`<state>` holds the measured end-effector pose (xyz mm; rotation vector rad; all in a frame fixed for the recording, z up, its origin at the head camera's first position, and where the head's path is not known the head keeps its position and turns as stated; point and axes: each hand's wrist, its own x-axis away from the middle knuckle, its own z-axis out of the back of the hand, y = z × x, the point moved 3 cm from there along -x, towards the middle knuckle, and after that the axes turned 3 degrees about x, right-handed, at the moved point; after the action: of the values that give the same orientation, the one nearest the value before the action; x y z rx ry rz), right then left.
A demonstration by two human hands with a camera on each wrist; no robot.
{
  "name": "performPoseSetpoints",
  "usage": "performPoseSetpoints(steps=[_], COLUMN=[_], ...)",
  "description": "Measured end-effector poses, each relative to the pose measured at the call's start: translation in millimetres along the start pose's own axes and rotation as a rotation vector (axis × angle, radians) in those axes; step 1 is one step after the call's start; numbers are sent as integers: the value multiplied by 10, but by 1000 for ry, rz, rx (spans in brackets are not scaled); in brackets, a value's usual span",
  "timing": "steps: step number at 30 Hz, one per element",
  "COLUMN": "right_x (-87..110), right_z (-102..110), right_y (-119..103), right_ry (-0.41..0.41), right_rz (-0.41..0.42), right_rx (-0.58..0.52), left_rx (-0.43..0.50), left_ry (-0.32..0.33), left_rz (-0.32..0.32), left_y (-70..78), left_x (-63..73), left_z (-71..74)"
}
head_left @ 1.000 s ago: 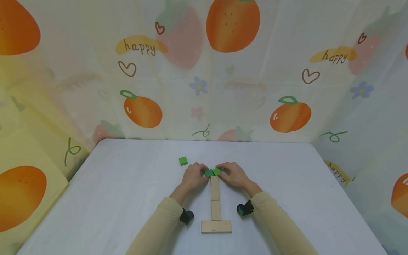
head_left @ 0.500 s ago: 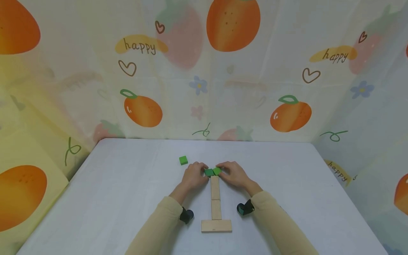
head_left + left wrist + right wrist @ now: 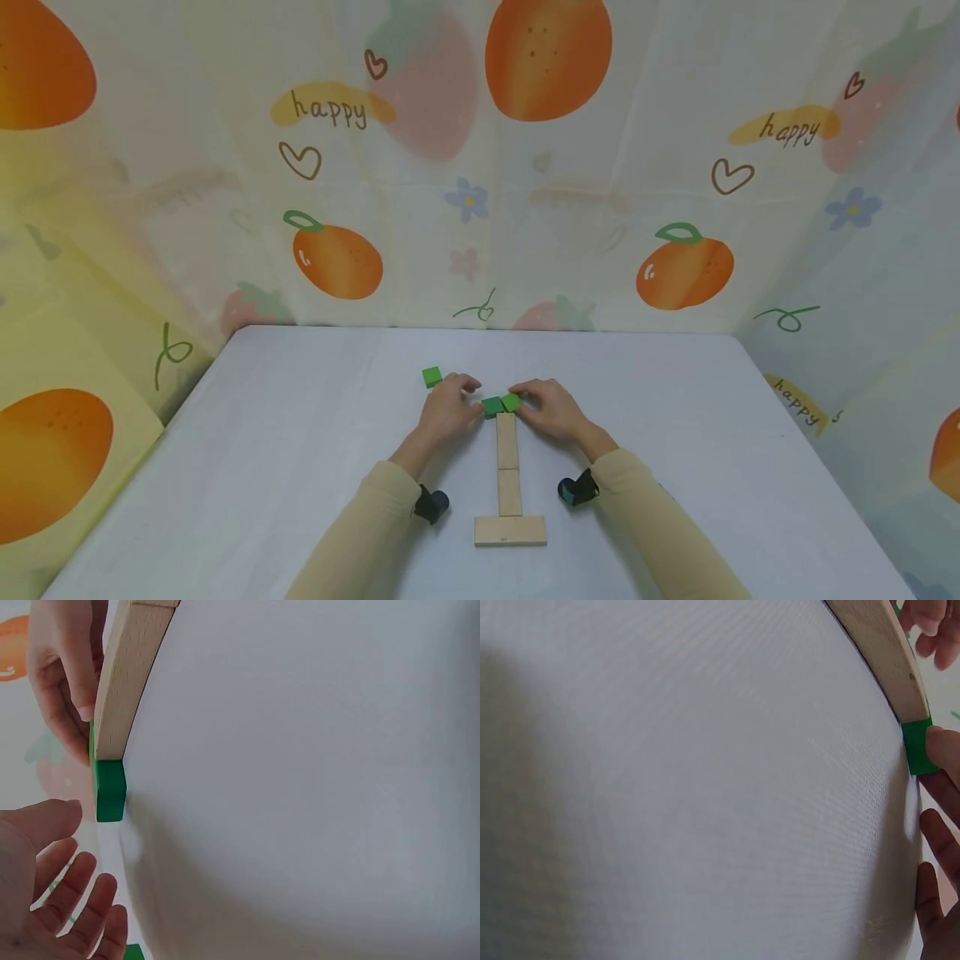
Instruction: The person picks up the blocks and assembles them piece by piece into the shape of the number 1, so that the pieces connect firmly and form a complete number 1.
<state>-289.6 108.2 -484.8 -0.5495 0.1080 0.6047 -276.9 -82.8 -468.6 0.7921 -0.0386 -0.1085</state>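
Two green blocks sit side by side at the far end of a wooden column: a darker green block (image 3: 492, 407) on the left and a lighter green block (image 3: 512, 402) on the right. My right hand (image 3: 553, 412) pinches the lighter one; the right wrist view shows its thumb (image 3: 943, 748) against the green side. Just left of the darker block is my left hand (image 3: 447, 408), fingers spread and holding nothing. In the left wrist view a small gap separates its thumb (image 3: 56, 819) from the green block. Behind the left hand lies a loose green block (image 3: 432, 377).
The column is two wooden blocks end to end, a far plank (image 3: 507, 442) and a near plank (image 3: 509, 493). A wider wooden plank (image 3: 510, 531) lies crosswise at its near end. All rest on a white table (image 3: 262, 467) backed by a printed fruit cloth (image 3: 525, 208).
My left hand has let go of the darker green block and drawn back slightly to the left, its fingers spreading. The right hand has kept its pinch, and the blocks stay in place.
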Motion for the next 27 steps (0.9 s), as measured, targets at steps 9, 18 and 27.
performPoseSetpoints(steps=[9,18,27], right_x=[8,16,24], right_z=[10,20,3], right_y=[-10,-18,6], right_ry=[6,6,-1], right_rz=[12,8,-11], right_rx=[8,7,12], left_rx=[29,3,12], left_ry=[143,170,199], left_rz=[-30,-29,-12], left_y=[-25,-106,-277], left_x=[-31,-93,-127], left_z=[261,444,568])
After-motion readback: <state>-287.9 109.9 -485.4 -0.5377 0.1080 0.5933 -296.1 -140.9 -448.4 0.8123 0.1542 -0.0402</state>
